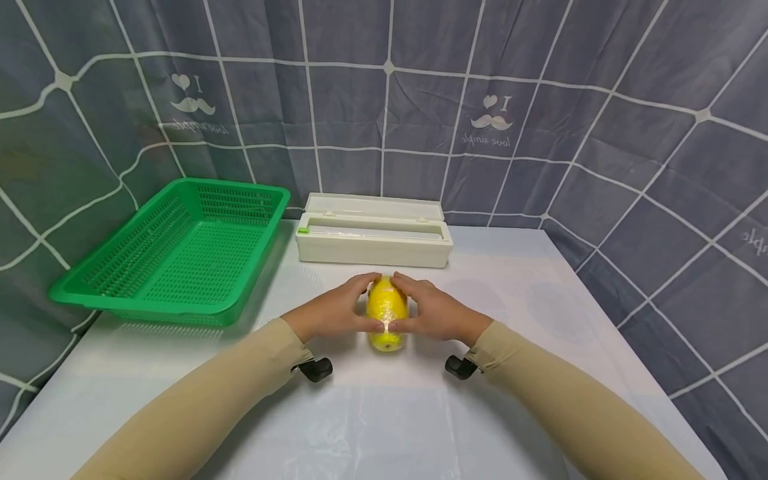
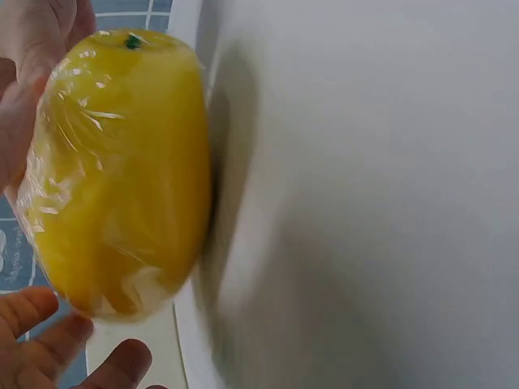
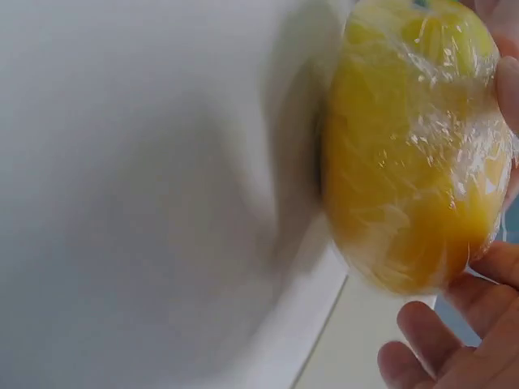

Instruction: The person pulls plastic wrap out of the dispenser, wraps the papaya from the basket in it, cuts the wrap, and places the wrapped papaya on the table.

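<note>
A yellow oval fruit [image 1: 387, 310], wrapped in clear plastic film, lies on the white table between both hands. The film shows creases and glare in the wrist views, and a small green spot marks one end of the fruit [image 2: 130, 162]. My left hand [image 1: 337, 310] holds its left side, thumb on the near upper part and fingertips at the far end. From the right, my right hand [image 1: 441, 310] grips it the same way, the two thumbs almost meeting on top. In the right wrist view, fingers [image 3: 426, 328] curve by the far end of the fruit [image 3: 413, 154].
Behind the fruit stands a white cling film box [image 1: 375, 250], its lid [image 1: 375, 207] tipped back and a roll inside. A green plastic basket [image 1: 186, 260] sits at the left of the table [image 1: 396, 427]. Grey checked curtains [image 1: 420, 120] close off the back and sides.
</note>
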